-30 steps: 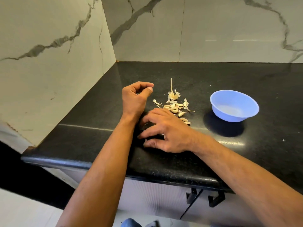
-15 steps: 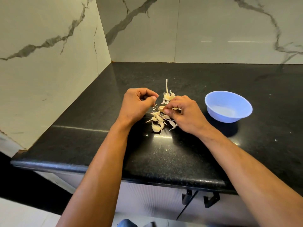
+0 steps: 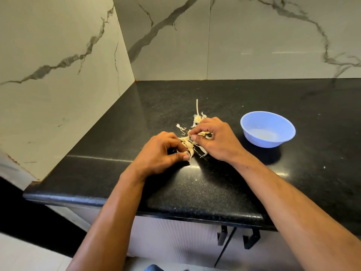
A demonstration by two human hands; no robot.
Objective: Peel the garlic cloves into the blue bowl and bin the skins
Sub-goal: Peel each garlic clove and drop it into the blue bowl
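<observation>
Both hands work the garlic pile [image 3: 192, 141] left of the blue bowl [image 3: 267, 129], handy for dropping cloves: left hand [image 3: 162, 153] grip pinches skins, right hand [image 3: 214, 139] grip pinches a clove.

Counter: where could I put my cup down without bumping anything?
Bare black counter lies behind the garlic skins, toward the wall, and along the front edge. It is crowded where the left hand and right hand work the skins, beside the blue bowl.
</observation>
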